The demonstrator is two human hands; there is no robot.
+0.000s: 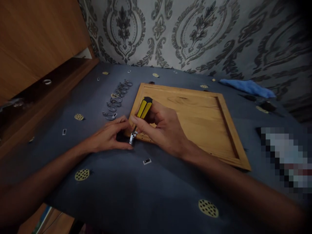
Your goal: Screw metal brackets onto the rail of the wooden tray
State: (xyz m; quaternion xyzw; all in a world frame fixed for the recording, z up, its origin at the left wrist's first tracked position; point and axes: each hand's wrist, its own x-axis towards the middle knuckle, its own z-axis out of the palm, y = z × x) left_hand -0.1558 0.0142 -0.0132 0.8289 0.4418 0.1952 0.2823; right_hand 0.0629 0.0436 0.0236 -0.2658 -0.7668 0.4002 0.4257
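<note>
My right hand [165, 128] grips a screwdriver [144, 109] by its yellow and black handle, with the shaft slanting down to the left. The screwdriver's tip meets a small shiny metal clip-like piece [132, 138] near the front left corner of the wooden panel. My left hand [110, 135] pinches this metal piece between its thumb and fingers. The panel [190, 117] lies flat on the table, a raised frame around its board, partly behind my right hand. Beyond my left hand, several dark looped rings with clips [117, 94] lie in a slanting row.
A dark blue-grey tablecloth [117, 188] with pineapple prints covers the table. At the back right lie a blue cloth [248, 87] and a dark object [268, 106]. A blurred-out rectangular item [285, 156] lies at right. Wooden furniture [41, 42] borders the left side.
</note>
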